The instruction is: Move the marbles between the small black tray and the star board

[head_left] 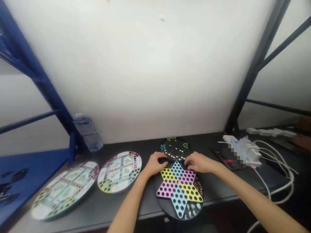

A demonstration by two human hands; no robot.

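A six-pointed Chinese checkers board [178, 191] in yellow, pink and blue lies on a round black base in front of me. Brownish and pale pieces show in the base's lower right part. Beyond the star, a round black board [175, 147] carries white, yellow, green and teal pieces. My left hand [157, 164] is at the left of the gap between the two boards, thumb and fingers apart in a curve. On the opposite side, my right hand [198, 162] has bent fingers with a gap to the thumb. No piece is visible in either hand.
Two round patterned game boards [119, 172] lie to the left. A transparent plastic case [88, 133] leans by the blue frame [55, 94]. At right are white cables [286, 174], a power strip [250, 150] and a dark flat object. Another person's hand [302, 141] is at far right.
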